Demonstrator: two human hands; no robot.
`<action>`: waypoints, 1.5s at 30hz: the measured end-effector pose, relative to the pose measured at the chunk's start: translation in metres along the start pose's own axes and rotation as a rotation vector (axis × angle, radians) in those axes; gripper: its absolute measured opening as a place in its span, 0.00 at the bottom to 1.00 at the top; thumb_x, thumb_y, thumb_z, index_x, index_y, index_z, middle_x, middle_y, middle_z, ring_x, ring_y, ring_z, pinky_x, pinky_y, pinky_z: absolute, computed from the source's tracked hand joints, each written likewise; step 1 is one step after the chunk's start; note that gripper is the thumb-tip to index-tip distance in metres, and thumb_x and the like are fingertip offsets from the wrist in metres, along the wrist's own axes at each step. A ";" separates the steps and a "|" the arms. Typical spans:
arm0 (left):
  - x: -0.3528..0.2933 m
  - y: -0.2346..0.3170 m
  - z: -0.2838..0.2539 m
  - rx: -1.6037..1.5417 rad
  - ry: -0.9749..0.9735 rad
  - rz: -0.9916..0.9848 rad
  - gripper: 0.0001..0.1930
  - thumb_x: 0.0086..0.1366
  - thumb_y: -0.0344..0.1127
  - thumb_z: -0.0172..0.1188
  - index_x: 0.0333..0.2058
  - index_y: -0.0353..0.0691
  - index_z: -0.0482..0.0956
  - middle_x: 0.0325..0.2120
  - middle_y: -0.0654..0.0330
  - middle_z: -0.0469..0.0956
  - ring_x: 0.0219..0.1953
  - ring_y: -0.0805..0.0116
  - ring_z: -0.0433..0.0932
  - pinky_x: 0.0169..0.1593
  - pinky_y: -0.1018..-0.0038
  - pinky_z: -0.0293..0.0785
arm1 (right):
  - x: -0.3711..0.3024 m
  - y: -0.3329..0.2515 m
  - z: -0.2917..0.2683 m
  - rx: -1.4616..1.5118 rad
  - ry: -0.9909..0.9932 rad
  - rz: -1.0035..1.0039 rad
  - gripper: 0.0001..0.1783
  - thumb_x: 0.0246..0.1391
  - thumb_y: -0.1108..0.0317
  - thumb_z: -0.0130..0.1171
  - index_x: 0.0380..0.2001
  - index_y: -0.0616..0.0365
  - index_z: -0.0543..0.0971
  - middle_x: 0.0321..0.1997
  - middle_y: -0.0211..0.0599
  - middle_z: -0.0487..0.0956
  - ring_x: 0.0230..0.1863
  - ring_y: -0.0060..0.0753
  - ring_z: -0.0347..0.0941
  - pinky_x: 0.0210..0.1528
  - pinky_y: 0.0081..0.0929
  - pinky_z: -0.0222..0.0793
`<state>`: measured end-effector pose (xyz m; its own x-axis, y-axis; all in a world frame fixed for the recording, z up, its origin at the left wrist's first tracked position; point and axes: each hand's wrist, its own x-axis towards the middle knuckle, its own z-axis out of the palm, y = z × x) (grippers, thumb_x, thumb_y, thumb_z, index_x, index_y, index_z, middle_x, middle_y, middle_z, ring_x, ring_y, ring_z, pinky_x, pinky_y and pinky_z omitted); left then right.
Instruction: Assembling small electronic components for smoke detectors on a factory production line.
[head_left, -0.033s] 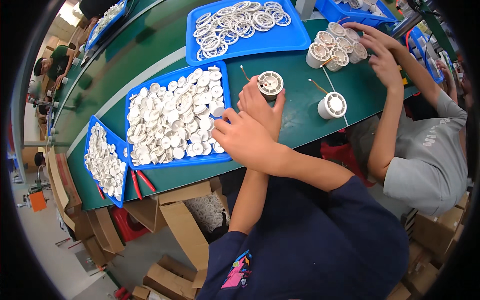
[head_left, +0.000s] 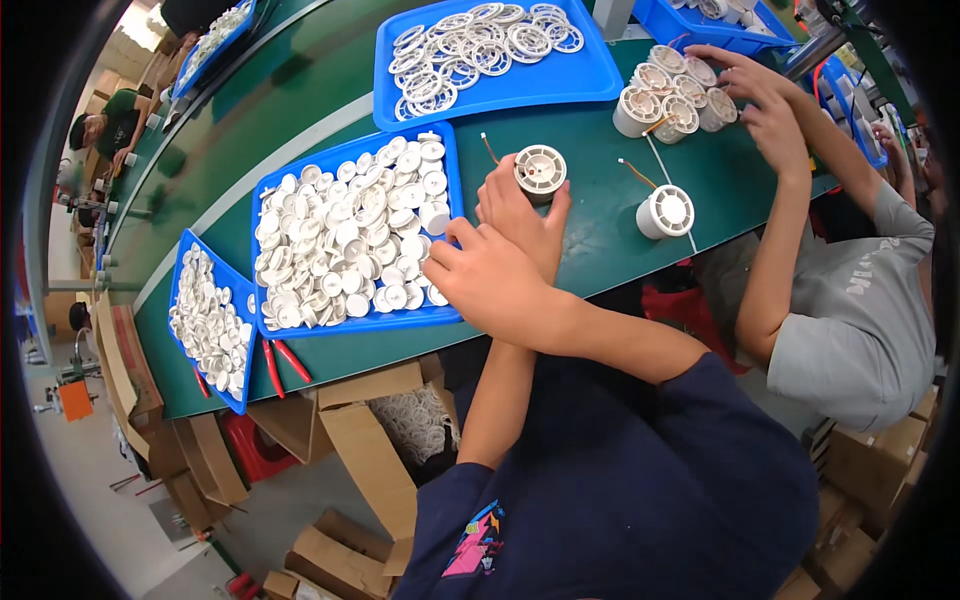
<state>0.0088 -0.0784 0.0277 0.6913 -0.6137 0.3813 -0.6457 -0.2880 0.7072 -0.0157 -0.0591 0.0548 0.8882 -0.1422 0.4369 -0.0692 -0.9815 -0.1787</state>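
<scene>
My left hand [head_left: 527, 218] is wrapped round a cylindrical housing [head_left: 541, 172] with a white spoked top and a dark side; a thin wire with a small plug sticks out at its left. My right forearm crosses over the left one. At the right edge of a blue tray [head_left: 375, 325], my right hand [head_left: 492, 280] curls its fingers downward over round white caps [head_left: 350, 230]; its fingertips are partly hidden, so what they hold does not show. Another white housing [head_left: 666, 212] with a wire stands upright to the right on the green table [head_left: 590, 250].
Behind lies a blue tray [head_left: 560, 85] of white spoked rings. A smaller blue tray [head_left: 240, 395] of white parts is at left, beside red-handled pliers [head_left: 285, 365]. At right, a co-worker's hands [head_left: 765, 105] touch a cluster of white housings [head_left: 675, 90]. Cardboard boxes [head_left: 375, 450] sit below the table edge.
</scene>
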 end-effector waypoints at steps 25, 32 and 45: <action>-0.032 -0.034 -0.026 -0.045 -0.285 0.183 0.30 0.60 0.32 0.74 0.59 0.36 0.73 0.54 0.48 0.79 0.58 0.44 0.76 0.61 0.55 0.71 | -0.031 0.050 -0.062 0.513 0.309 0.482 0.09 0.62 0.71 0.65 0.43 0.61 0.86 0.39 0.40 0.82 0.42 0.45 0.75 0.47 0.39 0.73; -0.021 -0.009 -0.030 -0.182 -0.159 0.099 0.32 0.60 0.35 0.75 0.60 0.36 0.70 0.53 0.47 0.78 0.55 0.44 0.76 0.59 0.54 0.71 | -0.035 0.067 -0.070 0.572 0.268 0.619 0.07 0.64 0.71 0.63 0.41 0.64 0.84 0.37 0.39 0.80 0.41 0.41 0.75 0.44 0.36 0.72; -0.037 -0.013 -0.046 -0.224 -0.197 0.040 0.34 0.58 0.35 0.76 0.60 0.35 0.71 0.55 0.46 0.77 0.57 0.42 0.75 0.61 0.53 0.70 | -0.035 0.042 -0.070 0.559 0.399 0.675 0.23 0.60 0.71 0.67 0.59 0.58 0.81 0.45 0.37 0.75 0.40 0.29 0.75 0.42 0.28 0.74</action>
<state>0.0064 -0.0182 0.0315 0.5765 -0.7585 0.3037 -0.5683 -0.1052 0.8161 -0.0816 -0.1046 0.0935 0.5138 -0.7889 0.3371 -0.1909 -0.4883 -0.8516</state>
